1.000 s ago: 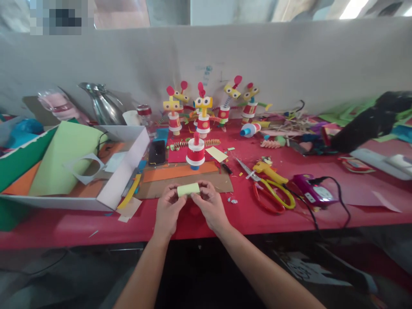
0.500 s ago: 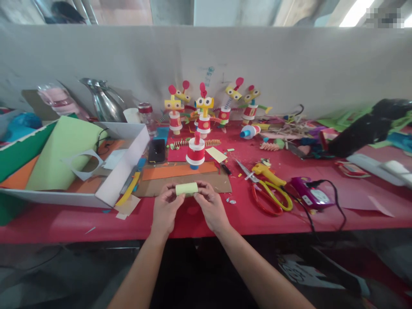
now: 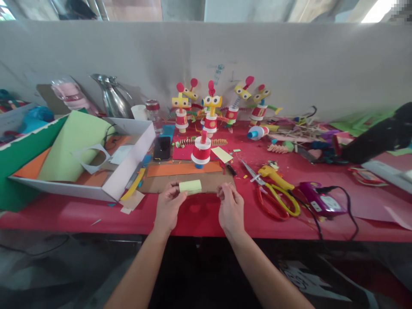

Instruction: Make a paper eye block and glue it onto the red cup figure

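A pale yellow-green paper roll point(image 3: 190, 186) lies sideways in my left hand point(image 3: 168, 208), its left end pinched between thumb and fingers. Off its right end, a short gap away, is my right hand point(image 3: 231, 209) with curled fingers and the thumb against them; whether something small is in them I cannot make out. Beyond the roll stands a red-and-white paper-cup figure point(image 3: 201, 151) with coiled paper arms. Beneath it are an orange paper strip point(image 3: 180, 170) and a brown cardboard sheet point(image 3: 154, 183).
To the right lie scissors point(image 3: 273, 197), a yellow glue gun point(image 3: 276, 177) and a purple power box point(image 3: 322, 199) with a black cord. A white box point(image 3: 128, 171) of coloured paper stands left, a phone point(image 3: 162, 148) beyond it. Several finished figures point(image 3: 210, 120) line the wall.
My right hand has let go of the paper roll's right end and moved right. My left hand still holds the roll. The view has shifted slightly left.
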The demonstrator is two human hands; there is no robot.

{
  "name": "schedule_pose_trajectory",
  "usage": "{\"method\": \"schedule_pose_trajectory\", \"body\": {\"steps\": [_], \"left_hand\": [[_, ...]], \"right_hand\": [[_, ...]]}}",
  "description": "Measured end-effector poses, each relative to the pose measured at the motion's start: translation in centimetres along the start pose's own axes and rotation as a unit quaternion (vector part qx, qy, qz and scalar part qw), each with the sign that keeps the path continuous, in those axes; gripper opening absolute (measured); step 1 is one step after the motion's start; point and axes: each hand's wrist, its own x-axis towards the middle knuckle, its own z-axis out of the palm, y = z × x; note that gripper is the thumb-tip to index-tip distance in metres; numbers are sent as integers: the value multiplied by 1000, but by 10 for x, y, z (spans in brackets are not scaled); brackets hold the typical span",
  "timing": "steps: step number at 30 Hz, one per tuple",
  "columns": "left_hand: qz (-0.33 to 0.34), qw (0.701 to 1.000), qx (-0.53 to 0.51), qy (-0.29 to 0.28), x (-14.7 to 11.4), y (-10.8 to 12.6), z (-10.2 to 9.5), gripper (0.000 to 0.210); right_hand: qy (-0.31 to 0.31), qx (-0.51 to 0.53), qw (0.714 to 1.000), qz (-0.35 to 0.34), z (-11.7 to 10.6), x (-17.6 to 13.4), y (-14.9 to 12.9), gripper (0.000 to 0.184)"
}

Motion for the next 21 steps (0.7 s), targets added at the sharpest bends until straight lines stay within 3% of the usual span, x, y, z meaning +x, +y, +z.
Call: {"method": "schedule_pose_trajectory", "body": {"steps": [2,5,10,15,21], "left_hand": [[-2,1000,0,-6,0,0,0,9],[-2,1000,-6,-6,0,1,0,10],[0,999,20,-35,0,2,2,10],[-9,998,17,-59,0,3,2,9],[-25,997,-72,-15,-2,9,6,15]], "right_hand": [[-6,5,1000,-7,-2,-1,-1,34],[-63,-21,997,-29,-2,-2,-3,18],[-145,-104,983,-42,6,-2,-9,11],[-140,-126,981,-35,8,-1,-11,12],[-120,-105,987,-28,5,-1,-3,12]]}}
